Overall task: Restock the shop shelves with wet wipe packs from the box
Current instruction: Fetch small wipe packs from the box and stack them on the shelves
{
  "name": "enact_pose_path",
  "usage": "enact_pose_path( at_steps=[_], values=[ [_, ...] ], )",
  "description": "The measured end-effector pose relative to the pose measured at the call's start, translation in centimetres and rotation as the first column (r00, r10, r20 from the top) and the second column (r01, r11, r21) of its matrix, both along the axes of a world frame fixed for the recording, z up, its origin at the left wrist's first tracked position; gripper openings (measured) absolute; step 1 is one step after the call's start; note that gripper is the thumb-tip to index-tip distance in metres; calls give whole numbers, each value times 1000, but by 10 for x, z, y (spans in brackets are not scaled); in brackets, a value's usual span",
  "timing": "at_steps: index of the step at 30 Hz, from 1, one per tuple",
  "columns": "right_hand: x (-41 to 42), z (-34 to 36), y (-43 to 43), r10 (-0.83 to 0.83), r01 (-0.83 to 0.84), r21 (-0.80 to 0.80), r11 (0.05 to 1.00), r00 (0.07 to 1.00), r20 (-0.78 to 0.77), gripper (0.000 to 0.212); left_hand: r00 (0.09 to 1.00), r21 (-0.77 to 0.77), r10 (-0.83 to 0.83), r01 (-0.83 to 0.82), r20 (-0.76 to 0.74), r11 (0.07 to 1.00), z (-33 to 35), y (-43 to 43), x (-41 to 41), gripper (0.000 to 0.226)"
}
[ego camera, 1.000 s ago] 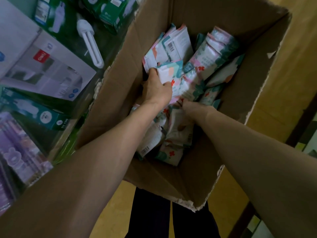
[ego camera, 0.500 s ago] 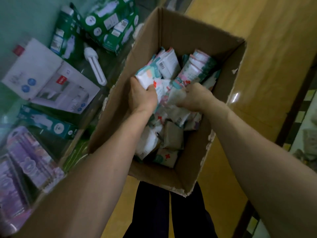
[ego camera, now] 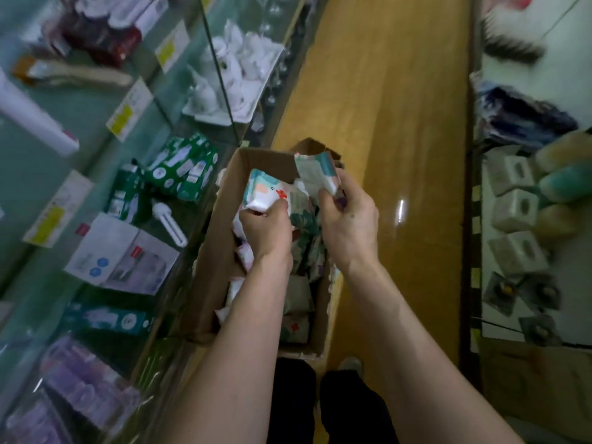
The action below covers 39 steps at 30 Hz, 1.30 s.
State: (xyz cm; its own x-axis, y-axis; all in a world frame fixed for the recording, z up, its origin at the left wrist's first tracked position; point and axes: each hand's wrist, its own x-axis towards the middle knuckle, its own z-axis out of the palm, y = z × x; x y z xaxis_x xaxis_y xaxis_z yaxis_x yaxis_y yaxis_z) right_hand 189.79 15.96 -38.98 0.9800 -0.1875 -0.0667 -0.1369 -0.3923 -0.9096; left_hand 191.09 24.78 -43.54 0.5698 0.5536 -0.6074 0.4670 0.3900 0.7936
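Observation:
An open cardboard box stands on the wooden floor in front of my legs, with several wet wipe packs loose inside. Above the box, my left hand grips a white and teal wet wipe pack with a red mark. My right hand holds a second wet wipe pack, lifted above the box's far end. Both packs are clear of the heap.
Glass shelves on the left hold green boxes, a white bulb, white cartons and purple packs. A yellow wooden floor strip runs ahead. More shelves with small grey boxes are on the right.
Both hands rose out of the box, each with a pack. The view pulled back and up, so the box looks smaller and more shelving shows.

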Motion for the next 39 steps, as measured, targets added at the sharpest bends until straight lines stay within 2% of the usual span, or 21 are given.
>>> enact_pose_path(
  at_steps=[6,10,13,19,23,30,34,39],
  values=[
    [-22,47,-42,-130,127,32,991,981,143,35,988,-74,-77,87,136,993,63,-46,-9,54],
    [-43,76,-88,-245,235,72,969,947,207,34,951,-139,-173,214,257,967,97,-94,-18,53],
    [-65,98,-126,-334,322,91,942,906,259,34,908,-124,-260,315,329,941,123,-138,-34,51],
    [-136,131,-208,-483,451,172,876,805,345,35,809,-81,-435,503,395,861,161,-225,-95,48],
    [-185,143,-255,-567,548,172,819,724,392,36,745,-53,-513,587,426,808,180,-274,-136,48],
    [-274,172,-340,-673,687,168,707,581,457,36,593,-55,-626,747,507,663,212,-371,-212,43],
    [-317,186,-383,-743,769,196,609,466,480,37,495,-56,-686,830,534,556,227,-424,-247,49],
    [-356,192,-429,-795,842,219,493,334,506,34,374,-67,-736,909,564,411,239,-481,-286,37]
  ],
)
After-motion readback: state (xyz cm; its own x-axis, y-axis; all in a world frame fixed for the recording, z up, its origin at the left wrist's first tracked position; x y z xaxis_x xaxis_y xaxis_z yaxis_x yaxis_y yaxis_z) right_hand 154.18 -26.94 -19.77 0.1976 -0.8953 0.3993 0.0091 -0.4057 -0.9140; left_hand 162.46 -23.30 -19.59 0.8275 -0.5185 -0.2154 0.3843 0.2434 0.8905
